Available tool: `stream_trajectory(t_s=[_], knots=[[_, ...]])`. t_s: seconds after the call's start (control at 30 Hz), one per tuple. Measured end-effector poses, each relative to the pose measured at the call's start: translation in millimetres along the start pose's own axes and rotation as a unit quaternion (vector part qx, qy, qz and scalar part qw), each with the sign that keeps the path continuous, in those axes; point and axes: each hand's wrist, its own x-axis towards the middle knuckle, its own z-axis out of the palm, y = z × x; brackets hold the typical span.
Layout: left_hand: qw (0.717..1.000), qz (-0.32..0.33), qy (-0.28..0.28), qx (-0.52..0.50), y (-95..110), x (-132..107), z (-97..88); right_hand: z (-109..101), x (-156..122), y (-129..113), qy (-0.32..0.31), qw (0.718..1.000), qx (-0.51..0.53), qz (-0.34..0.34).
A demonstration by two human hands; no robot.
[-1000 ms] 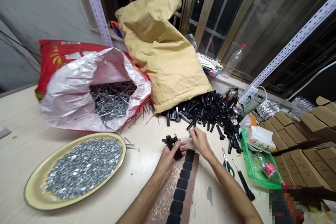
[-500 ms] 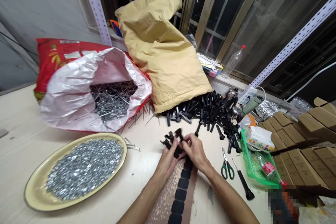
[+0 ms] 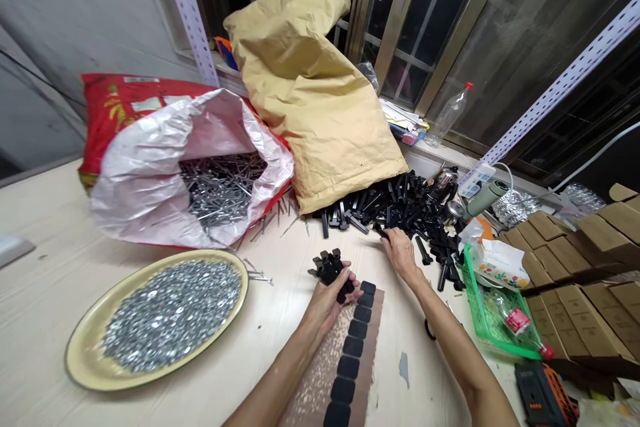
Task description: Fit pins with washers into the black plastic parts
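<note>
My left hand (image 3: 325, 310) is closed round a small bundle of black plastic pieces (image 3: 329, 268), their notched heads pointing up and away. To its right, my right hand (image 3: 401, 255) reaches to the near edge of a heap of the same black pieces (image 3: 407, 203). Its fingertips pinch one black plastic piece (image 3: 384, 234), mostly hidden by the fingers. Below the hands lies a brown speckled strip (image 3: 317, 377) with a row of black rounded squares (image 3: 353, 347) along it.
An oval tray (image 3: 83, 373) of shiny metal washers stands at left. Behind it, a red-and-white sack (image 3: 135, 167) holds loose nails. A brown paper bag (image 3: 330, 113) leans at the back. On the right are a green basket (image 3: 480, 313), cardboard boxes (image 3: 565, 320) and an orange-black tool (image 3: 545, 393).
My right hand has left the bundle and moved right and forward to the heap, onto a loose piece. My left hand keeps the bundle in nearly the same spot. The view has shifted slightly.
</note>
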Motion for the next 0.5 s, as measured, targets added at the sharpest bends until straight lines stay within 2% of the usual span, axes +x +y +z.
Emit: stream_trajectory(t_s=[0.13,0.3,0.4,0.5], knots=[[1.0,0.016,0.003,0.015,-4,3,-1.4,0,24,-21,0.013,0.999,0.028,0.012],[0.999,0.034,0.005,0.027,-4,6,-4.5,19,50,-56,-0.011,0.999,0.027,0.016],[0.999,0.044,0.002,0.029,-2,7,-4.9,22,49,-62,-0.016,0.999,0.028,0.027],[0.998,0.059,0.006,0.027,-3,8,-5.3,11,32,-60,-0.018,0.999,0.036,0.031]])
